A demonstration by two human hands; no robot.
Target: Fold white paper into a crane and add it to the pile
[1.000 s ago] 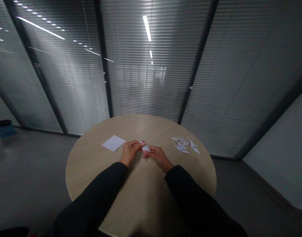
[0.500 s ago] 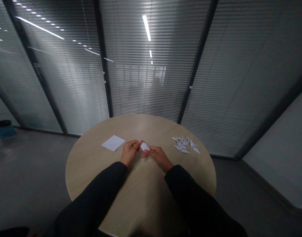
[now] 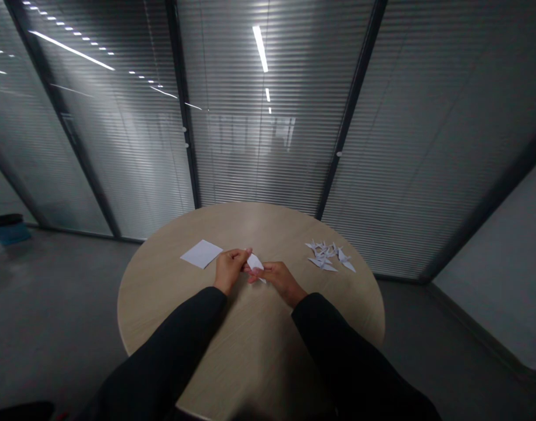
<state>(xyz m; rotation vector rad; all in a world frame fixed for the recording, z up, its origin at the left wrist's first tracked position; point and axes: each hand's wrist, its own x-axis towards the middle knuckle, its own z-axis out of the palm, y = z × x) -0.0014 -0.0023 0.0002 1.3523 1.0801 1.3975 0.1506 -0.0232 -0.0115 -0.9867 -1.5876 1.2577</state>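
Observation:
A small folded white paper piece (image 3: 254,261) sits between my two hands above the middle of a round wooden table (image 3: 250,339). My left hand (image 3: 230,270) pinches its left end with fingers curled. From the right, my right hand (image 3: 276,276) grips the lower edge of the paper, fingers closed. Both forearms are in black sleeves.
A flat white square sheet (image 3: 201,254) lies left of my hands. A cluster of several folded white paper cranes (image 3: 329,256) lies on the table to the right. Glass walls with blinds stand behind the table. Grey floor surrounds it.
The folded paper has turned slightly and my right fingers have shifted left along it, closer to my left hand. The sheet and cranes have not moved.

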